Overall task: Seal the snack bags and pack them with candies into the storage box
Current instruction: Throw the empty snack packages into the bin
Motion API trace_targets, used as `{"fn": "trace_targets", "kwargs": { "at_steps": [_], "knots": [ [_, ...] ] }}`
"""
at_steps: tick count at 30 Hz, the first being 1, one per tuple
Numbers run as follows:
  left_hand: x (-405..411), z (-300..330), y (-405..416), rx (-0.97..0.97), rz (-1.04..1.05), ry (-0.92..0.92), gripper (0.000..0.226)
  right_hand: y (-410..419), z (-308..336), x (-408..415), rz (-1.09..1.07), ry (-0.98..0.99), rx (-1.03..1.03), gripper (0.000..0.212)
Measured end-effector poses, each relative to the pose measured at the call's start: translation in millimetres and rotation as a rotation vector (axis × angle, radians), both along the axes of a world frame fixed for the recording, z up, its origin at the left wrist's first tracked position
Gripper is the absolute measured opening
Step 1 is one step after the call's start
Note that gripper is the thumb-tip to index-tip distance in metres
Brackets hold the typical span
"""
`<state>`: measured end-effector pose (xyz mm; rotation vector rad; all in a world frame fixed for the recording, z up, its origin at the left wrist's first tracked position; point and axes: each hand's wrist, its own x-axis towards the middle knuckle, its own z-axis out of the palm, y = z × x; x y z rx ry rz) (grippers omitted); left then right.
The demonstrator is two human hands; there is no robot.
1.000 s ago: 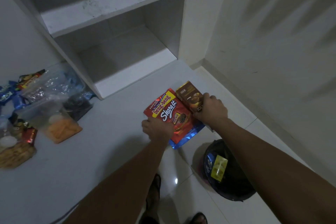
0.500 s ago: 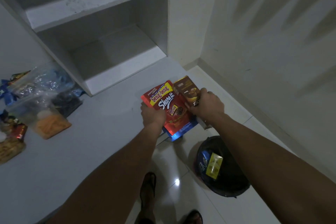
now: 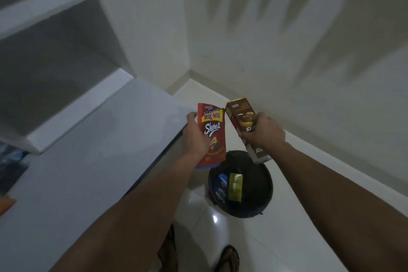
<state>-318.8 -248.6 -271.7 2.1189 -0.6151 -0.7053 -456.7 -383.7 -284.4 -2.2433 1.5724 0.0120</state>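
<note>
My left hand (image 3: pixel 197 137) grips a red "beng-beng Share it" snack bag (image 3: pixel 213 130), held upright past the right edge of the white table (image 3: pixel 88 161). My right hand (image 3: pixel 263 131) holds a brown snack box (image 3: pixel 241 117), tilted, just right of the red bag. Both packs hang in the air above a round black bin (image 3: pixel 254 185) on the floor. Inside the bin lie a blue wrapper (image 3: pixel 221 190) and a yellow packet (image 3: pixel 235 186).
A white shelf unit (image 3: pixel 55 73) stands at the back of the table. Blurred snack bags (image 3: pixel 11 161) show at the far left edge. White walls meet in a corner behind the bin. My sandalled feet (image 3: pixel 229 258) stand on the glossy tile floor.
Both hands lifted the red bag and the brown box off the table corner and carried them right, over the black bin. The view swung right, so the snack pile slid mostly out of frame.
</note>
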Motion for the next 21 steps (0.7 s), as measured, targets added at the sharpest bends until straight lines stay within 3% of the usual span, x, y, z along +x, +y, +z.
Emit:
{"fn": "trace_targets", "kwargs": {
  "at_steps": [11, 21],
  "knots": [
    [-79, -143, -29, 0.124, -0.221, 0.011, 0.064, 15, -144, -104, -0.213, 0.111, 0.211, 0.068],
    [-87, -283, -37, 0.218, -0.291, -0.017, 0.066, 33, -280, -119, -0.283, 0.117, 0.315, 0.071]
  ]
}}
